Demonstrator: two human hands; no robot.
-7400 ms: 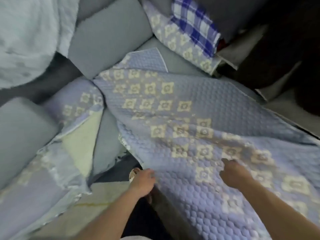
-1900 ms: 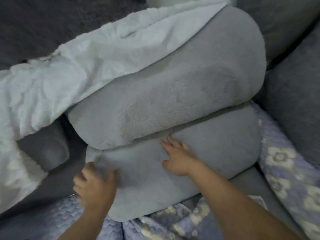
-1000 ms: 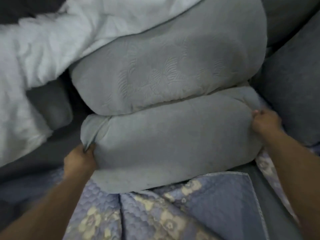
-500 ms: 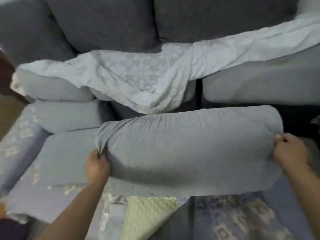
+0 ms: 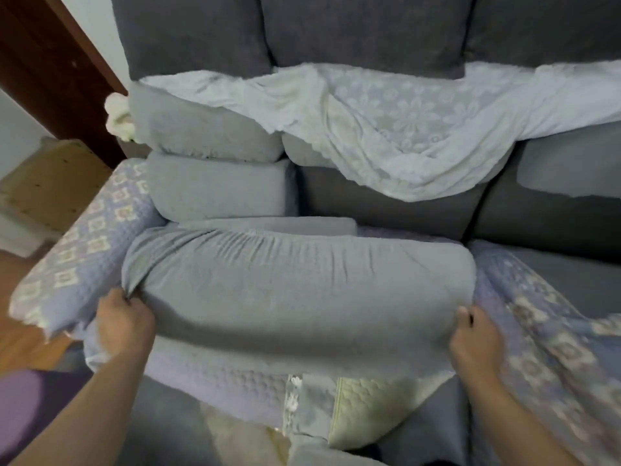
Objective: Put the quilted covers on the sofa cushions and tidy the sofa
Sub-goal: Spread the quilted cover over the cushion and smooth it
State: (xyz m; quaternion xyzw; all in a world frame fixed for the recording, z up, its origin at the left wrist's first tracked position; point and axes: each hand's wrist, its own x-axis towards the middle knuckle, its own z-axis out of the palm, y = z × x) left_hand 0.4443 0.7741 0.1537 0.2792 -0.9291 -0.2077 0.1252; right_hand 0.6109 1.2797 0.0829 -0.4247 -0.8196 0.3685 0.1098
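A long grey seat cushion (image 5: 295, 290) lies crosswise in front of me, held off the sofa seat. My left hand (image 5: 122, 326) grips its bunched left corner. My right hand (image 5: 475, 338) grips its right end. A lilac quilted cover with cream flower squares (image 5: 90, 243) drapes over the left armrest. Another part of the quilted cover (image 5: 544, 334) runs down the right side. Below the cushion, quilted cover (image 5: 242, 388) lies folded over, showing its cream underside (image 5: 366, 412).
Two grey cushions (image 5: 215, 183) are stacked at the left against the dark grey sofa back (image 5: 363, 31). A white lace throw (image 5: 386, 129) hangs across the back cushions. A dark wooden door (image 5: 57, 72) and a pale wooden box (image 5: 47, 186) stand to the left.
Both hands took the lower grey cushion by its ends, pulled it out from under the stack and carried it to the front. My view rose to show the whole sofa back.
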